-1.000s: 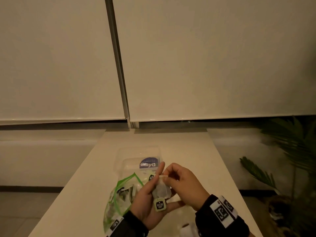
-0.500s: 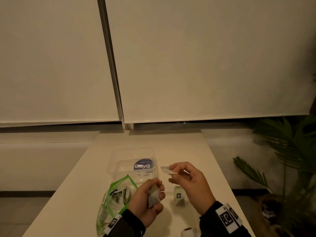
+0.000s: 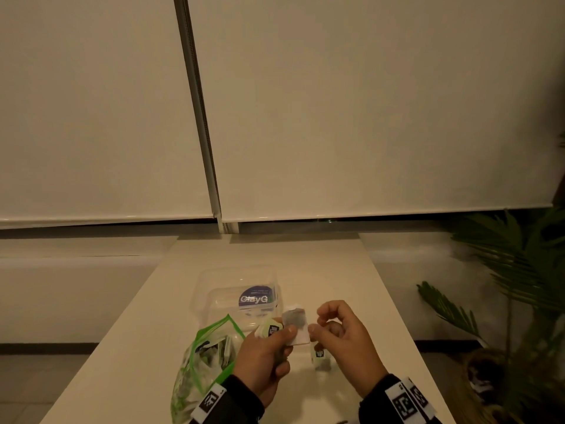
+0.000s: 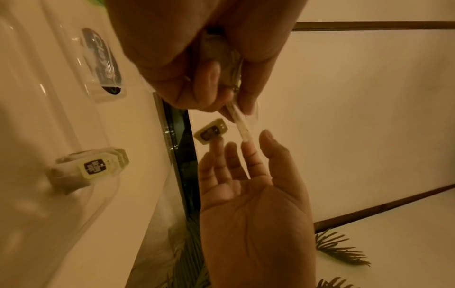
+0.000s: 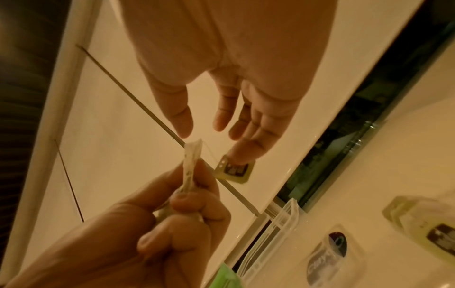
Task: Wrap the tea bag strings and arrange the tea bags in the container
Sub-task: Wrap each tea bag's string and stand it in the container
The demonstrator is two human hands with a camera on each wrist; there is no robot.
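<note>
While the left hand (image 3: 263, 359) pinches the lower part of a tea bag (image 3: 296, 327) between thumb and curled fingers, the bag stands upright above the counter (image 3: 305, 258); the right hand (image 3: 345, 341) sits just beside it, fingers loosely extended; its little finger touches the paper tag (image 4: 211, 131), though whether it grips the tag cannot be determined. Beyond the hands stands a clear plastic container (image 3: 235, 296) with a blue label; a second tea bag (image 3: 319, 356) rests on the counter beneath the right hand; a green-edged zip bag (image 3: 208, 359) lies left of the hands.
</note>
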